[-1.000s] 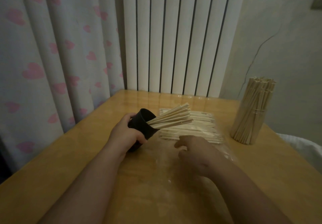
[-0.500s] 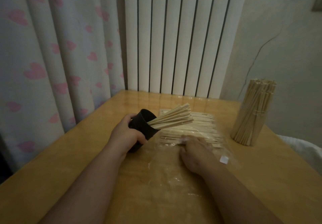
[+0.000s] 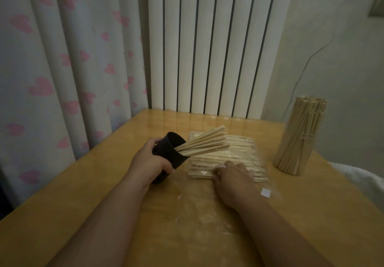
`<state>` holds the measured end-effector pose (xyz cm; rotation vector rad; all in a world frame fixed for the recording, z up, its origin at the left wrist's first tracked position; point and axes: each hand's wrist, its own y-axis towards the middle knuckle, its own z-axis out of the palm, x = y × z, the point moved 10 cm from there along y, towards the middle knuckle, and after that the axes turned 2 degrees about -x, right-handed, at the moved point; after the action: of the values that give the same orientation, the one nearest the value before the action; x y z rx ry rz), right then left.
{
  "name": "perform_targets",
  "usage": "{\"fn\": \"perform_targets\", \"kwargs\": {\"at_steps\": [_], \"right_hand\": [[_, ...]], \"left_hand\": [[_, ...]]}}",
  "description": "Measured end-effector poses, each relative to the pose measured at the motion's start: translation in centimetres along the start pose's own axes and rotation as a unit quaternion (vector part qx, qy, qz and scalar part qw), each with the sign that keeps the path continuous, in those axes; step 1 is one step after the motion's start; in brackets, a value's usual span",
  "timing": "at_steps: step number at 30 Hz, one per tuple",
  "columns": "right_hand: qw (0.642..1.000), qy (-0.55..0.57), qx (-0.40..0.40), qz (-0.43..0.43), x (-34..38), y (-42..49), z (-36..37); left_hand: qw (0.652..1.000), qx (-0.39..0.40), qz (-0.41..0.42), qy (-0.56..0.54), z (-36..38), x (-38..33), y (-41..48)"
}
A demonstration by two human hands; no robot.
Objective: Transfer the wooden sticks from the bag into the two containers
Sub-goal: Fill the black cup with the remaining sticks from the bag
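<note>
The left hand [image 3: 153, 162] grips the tilted black cup [image 3: 166, 154], a small bunch of sticks [image 3: 203, 144] already in. The right hand [image 3: 234, 181] lies on those in the clear bag [image 3: 239, 154] on the desk [image 3: 104, 194]; its fingers' [image 3: 223, 168] hold can't be told. The right-side container [image 3: 299, 142] looks full; plenty left to move.
</note>
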<state>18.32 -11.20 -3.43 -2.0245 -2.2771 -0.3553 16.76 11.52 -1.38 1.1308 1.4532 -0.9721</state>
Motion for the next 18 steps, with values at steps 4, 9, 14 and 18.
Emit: {"fn": "perform_targets", "kwargs": {"at_steps": [4, 9, 14, 18], "right_hand": [[1.000, 0.014, -0.021, 0.005, -0.1, 0.0, -0.3], [0.999, 0.033, 0.007, -0.001, -0.2, 0.0, 0.5], [0.999, 0.039, 0.008, 0.005, -0.3, -0.1, 0.5], [0.999, 0.033, 0.011, -0.012, 0.1, -0.3, 0.4]], "left_hand": [[1.000, 0.001, -0.002, 0.003, 0.0, 0.1, 0.1], [1.000, -0.004, -0.003, 0.007, -0.1, 0.1, 0.1], [1.000, -0.005, 0.000, 0.011, 0.0, -0.1, 0.0], [1.000, -0.004, 0.001, 0.007, 0.0, -0.2, -0.1]]}}
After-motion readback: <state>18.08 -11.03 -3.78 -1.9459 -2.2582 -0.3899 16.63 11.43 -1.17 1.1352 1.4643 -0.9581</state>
